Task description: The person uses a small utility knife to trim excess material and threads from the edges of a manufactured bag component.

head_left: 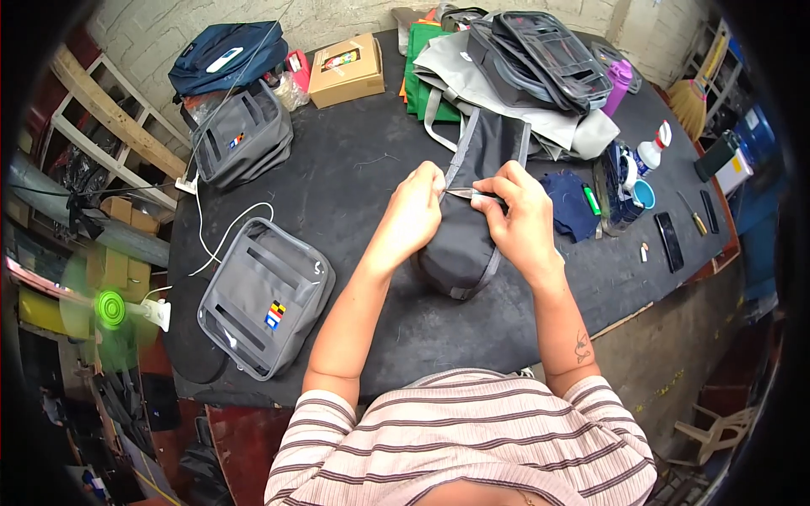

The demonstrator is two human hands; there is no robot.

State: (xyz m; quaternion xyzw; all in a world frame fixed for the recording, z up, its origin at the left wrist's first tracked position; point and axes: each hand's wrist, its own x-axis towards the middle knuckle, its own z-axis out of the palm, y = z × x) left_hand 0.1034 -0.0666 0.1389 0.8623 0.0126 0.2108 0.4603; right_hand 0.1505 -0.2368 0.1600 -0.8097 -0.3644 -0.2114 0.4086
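A black fabric bag (457,257) with grey edging lies lengthwise on the table in front of me, its rounded end toward me. My left hand (415,207) is closed, pinching the grey edging on the bag's left side. In the closed fingers of my right hand (517,215) is a pair of small thread snips (461,193), mostly covered by the fingers. Their pointed silver blades reach left across the bag to the edging beside my left fingertips. Whether the tips touch a thread is too small to tell.
Grey pouches with clear panels (268,295) lie on the left of the black table (371,337). A white cable (221,249) runs near them. Stacked bags (540,63), a carton (346,69) and a purple bottle (618,84) stand behind. Rightward are a phone (669,242) and a green marker (591,200).
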